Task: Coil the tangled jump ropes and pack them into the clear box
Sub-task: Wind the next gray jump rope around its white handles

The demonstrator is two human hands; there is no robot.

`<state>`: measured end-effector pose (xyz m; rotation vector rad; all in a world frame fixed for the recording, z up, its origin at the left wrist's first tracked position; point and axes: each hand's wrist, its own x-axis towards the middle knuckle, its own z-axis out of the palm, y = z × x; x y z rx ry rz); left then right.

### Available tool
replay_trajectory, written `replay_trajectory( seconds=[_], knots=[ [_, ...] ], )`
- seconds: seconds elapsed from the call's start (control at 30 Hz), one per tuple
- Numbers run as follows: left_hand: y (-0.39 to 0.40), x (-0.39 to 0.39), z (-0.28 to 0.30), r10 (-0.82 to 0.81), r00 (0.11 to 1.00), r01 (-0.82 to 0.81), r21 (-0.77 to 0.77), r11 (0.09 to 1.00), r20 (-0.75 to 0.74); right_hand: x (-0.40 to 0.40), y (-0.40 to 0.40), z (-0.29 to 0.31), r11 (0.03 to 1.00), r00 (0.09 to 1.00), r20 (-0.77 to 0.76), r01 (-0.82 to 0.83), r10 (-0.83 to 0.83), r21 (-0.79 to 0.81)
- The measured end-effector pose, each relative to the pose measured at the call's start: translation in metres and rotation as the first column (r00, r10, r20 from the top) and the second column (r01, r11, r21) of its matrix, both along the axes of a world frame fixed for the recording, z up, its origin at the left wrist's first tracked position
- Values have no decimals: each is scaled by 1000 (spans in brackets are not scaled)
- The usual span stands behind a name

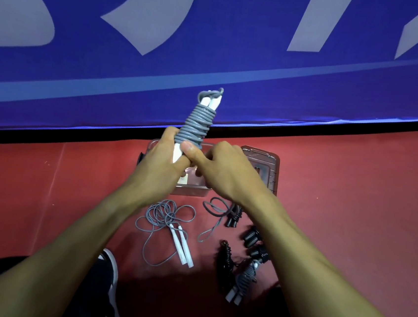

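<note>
A grey jump rope [196, 124] is wound tightly round its two white handles and held upright above the clear box [192, 190]. My left hand [163, 154] grips the lower end of the white handles. My right hand [221, 170] pinches the bundle from the right, thumb pressed on the lowest grey coils. On the red floor below lies a loose tangled grey rope with white handles [167, 221]. Further right lie black-handled ropes [233, 213] and a coiled grey rope bundle [242, 282].
The box's clear lid [266, 169] lies right of the box. A blue banner with pale lettering [215, 42] hangs just behind. My knees and a dark shoe [111, 272] are at the bottom edge. Red floor stretches left and right.
</note>
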<state>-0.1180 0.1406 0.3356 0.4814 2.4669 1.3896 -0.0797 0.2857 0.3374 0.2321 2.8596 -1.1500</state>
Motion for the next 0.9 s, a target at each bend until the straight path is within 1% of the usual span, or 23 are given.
replay_trajectory(
  seconds=[0.07, 0.13, 0.23, 0.3, 0.37, 0.43, 0.5, 0.53, 0.6, 0.7, 0.73, 0.8, 0.83, 0.9],
  knots=[
    [1, 2, 1, 7, 999, -8, -18, 1000, -54, -1, -1, 1, 1000, 1000, -28, 4, -3, 9],
    [0, 3, 1, 15, 998, -17, -34, 999, -62, 2, -3, 5, 1000, 1000, -12, -10, 10, 8],
    [0, 5, -1, -56, 998, 55, -33, 998, -17, 7, -7, 8, 998, 998, 22, -58, 57, 16],
    [0, 5, 0, -99, 994, 99, 1, 995, 36, 7, -7, 11, 998, 998, 26, -60, 60, -32],
    [1, 3, 2, -95, 990, 88, 65, 994, 109, 3, -3, 12, 992, 998, 39, -38, 43, -116],
    [0, -1, 3, -81, 973, 43, 176, 983, 215, -2, 2, 13, 983, 997, 60, -28, 40, -181],
    [-1, -3, 2, -88, 948, -6, 294, 956, 306, -3, 7, 12, 981, 996, 66, -51, 64, -188],
    [-2, -3, 1, -103, 944, -6, 331, 944, 312, -3, 9, 11, 981, 995, 64, -62, 75, -186],
    [-2, -3, 2, -140, 958, 50, 334, 941, 252, -2, 11, 11, 981, 997, 56, -46, 58, -188],
    [-4, -5, 1, -147, 975, 99, 261, 960, 169, 0, 10, 10, 990, 1000, 27, -3, 7, -138],
    [-4, -5, 0, -129, 983, 100, 212, 972, 130, 1, 8, 10, 993, 1000, 16, 1, 1, -117],
    [-3, -4, -3, -47, 999, 46, 56, 997, 15, 3, 5, 11, 996, 1000, -1, -2, 2, -84],
    [-2, -3, -2, 10, 1000, -9, 12, 1000, -24, 2, 4, 11, 997, 1000, -1, -3, 3, -74],
    [-1, 1, 1, 84, 996, -83, 17, 996, -13, 2, 3, 12, 997, 1000, -7, 6, -6, -80]
  ],
)
